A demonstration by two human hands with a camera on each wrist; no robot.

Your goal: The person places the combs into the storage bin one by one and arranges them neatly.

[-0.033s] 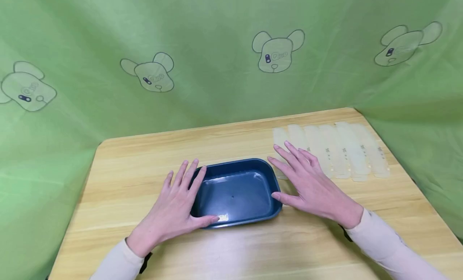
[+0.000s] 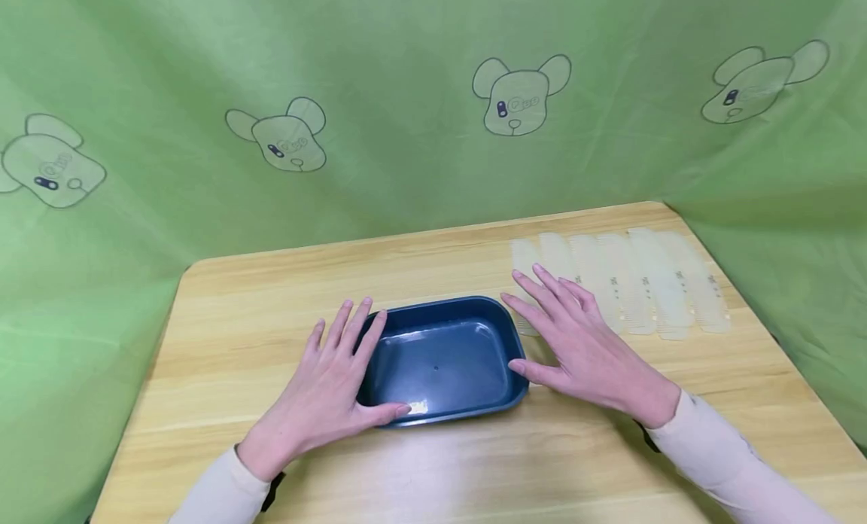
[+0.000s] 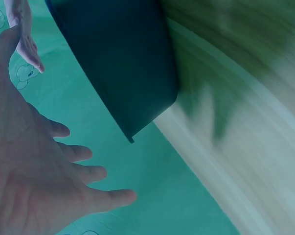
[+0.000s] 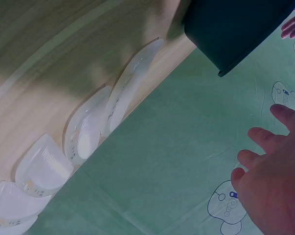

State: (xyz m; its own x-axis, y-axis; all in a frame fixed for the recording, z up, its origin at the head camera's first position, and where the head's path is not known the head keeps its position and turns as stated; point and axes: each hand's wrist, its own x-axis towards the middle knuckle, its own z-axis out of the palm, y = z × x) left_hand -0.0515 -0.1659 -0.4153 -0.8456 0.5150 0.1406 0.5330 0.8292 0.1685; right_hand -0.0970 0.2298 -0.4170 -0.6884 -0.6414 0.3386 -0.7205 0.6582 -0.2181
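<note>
Blue tub (image 2: 440, 358), centre of bench (image 2: 223, 306), between left grip (image 2: 325, 388) and right grip (image 2: 585, 347); both fingers-spread, clamped on nothing. Hazards: uneven push could skew tub; rightward sweep could scatter pale packets (image 2: 667, 283), far right.

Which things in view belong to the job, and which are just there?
Job, as far as I can judge: blue tub, between left hand and right hand; probably the clear plastic pieces, in a row near the right hand.

Just there: wooden table; green curtain.
</note>
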